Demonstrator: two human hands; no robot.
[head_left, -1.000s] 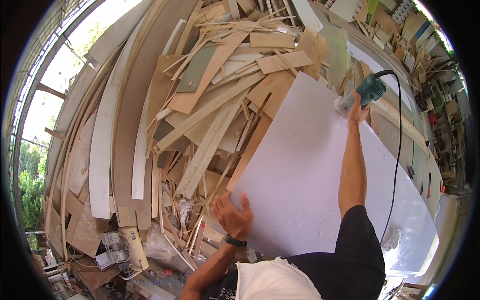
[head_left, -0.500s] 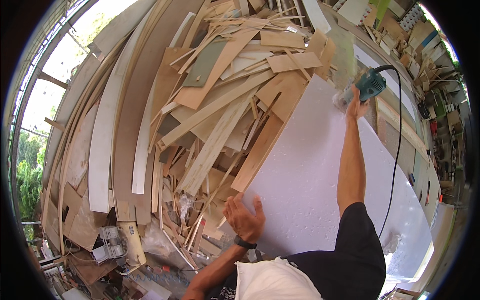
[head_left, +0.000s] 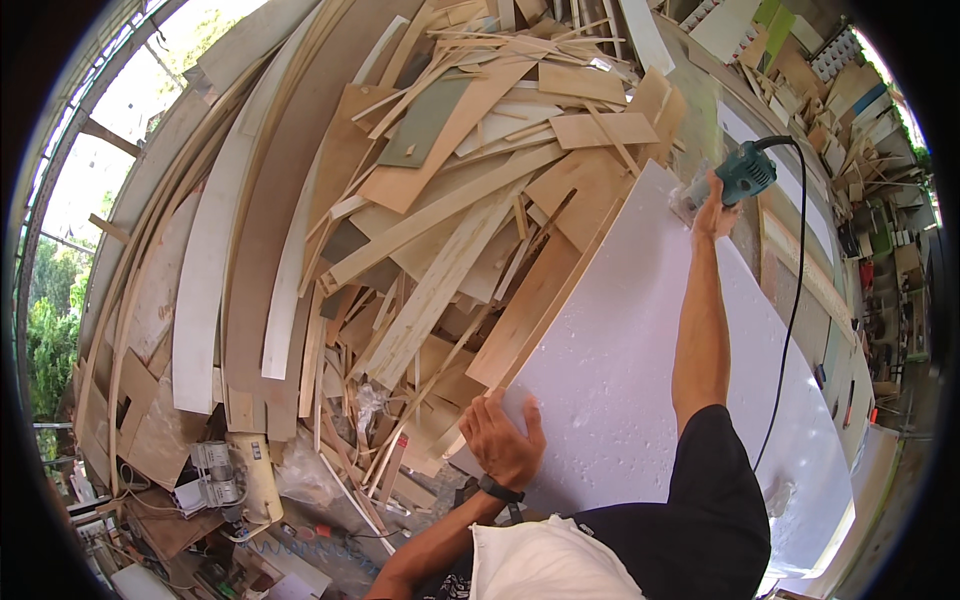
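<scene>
My right arm reaches out to the far end of a large white board (head_left: 620,340) dotted with small chips. My right hand (head_left: 712,215) is wrapped round a teal power trimmer (head_left: 747,172) with a clear base, which stands at the board's far corner. From the tool's top a black cord (head_left: 799,260) runs back along the right side. My left hand (head_left: 505,442), a dark band on its wrist, lies on the board's near left edge with the thumb spread from the fingers. The trimmer's bit is hidden.
Left of the board rises a heap of wood offcuts (head_left: 450,270). Long curved strips (head_left: 260,230) lean farther left. A cream-coloured machine (head_left: 258,480) stands at lower left, near loose wires. More panels and scraps (head_left: 845,130) lie at the far right.
The view has shifted slightly. My left hand has slid a little to the right along the board's edge. The trimmer stays at the far corner in my right hand.
</scene>
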